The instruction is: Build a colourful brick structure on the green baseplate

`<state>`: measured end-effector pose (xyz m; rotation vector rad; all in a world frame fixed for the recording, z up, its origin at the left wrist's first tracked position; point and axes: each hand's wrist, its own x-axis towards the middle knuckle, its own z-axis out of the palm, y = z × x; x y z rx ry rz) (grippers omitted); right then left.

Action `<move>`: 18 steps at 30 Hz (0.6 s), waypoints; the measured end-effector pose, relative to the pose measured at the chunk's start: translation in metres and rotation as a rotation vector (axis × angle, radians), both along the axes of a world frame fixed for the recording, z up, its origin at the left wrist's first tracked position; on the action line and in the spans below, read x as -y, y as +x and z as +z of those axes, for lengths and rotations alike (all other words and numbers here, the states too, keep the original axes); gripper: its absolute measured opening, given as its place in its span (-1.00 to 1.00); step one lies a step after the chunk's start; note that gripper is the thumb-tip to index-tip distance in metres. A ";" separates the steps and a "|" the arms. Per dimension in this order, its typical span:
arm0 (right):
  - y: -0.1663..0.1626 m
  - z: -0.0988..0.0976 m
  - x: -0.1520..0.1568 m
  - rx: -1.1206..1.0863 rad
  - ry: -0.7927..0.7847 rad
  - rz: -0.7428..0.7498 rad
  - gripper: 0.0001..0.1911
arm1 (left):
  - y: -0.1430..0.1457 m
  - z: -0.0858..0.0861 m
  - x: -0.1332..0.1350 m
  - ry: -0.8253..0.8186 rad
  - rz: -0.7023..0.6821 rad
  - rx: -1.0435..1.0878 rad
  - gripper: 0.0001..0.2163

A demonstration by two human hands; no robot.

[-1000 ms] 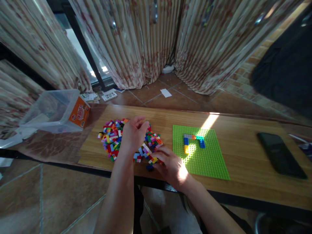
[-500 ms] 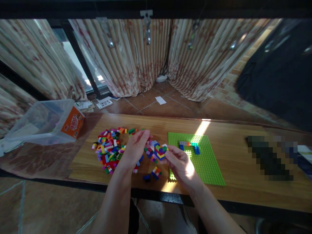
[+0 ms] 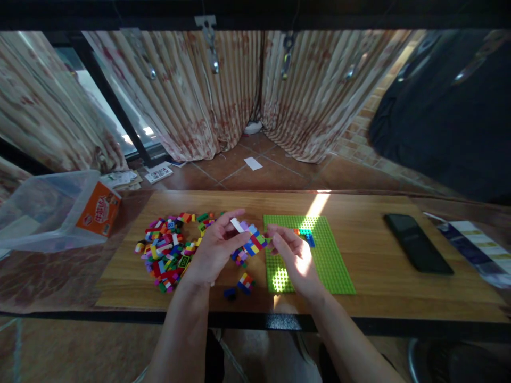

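My left hand (image 3: 213, 250) is closed around a block of joined toy bricks (image 3: 254, 242) in blue, red, yellow, green and lilac, held tilted above the table. A white brick (image 3: 237, 225) sticks out at its upper left end. My right hand (image 3: 294, 258) is at the block's right end, thumb and fingers pinched together; whatever lies between the fingertips is too small to make out. Under the right hand lies a green baseplate (image 3: 331, 266) bearing a short angled row of bricks (image 3: 308, 235), partly hidden by the fingers.
A pile of loose bricks (image 3: 163, 250) spreads at the left. A small brick cluster (image 3: 245, 283) and dark blue bricks (image 3: 230, 293) lie near the front edge. A clear plastic bin (image 3: 51, 207) stands beyond the table's left end. A black phone (image 3: 417, 244) rests at the right.
The brick block has passed from my right hand into my left and turned to a new tilt. My right fingers now pinch beside its right end. The view has shifted right.
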<state>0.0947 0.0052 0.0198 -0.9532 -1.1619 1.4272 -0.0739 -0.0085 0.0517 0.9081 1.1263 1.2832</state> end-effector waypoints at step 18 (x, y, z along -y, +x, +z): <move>-0.019 -0.004 0.004 0.227 -0.009 -0.141 -0.68 | 0.062 -0.020 -0.001 0.034 0.311 -0.606 -0.66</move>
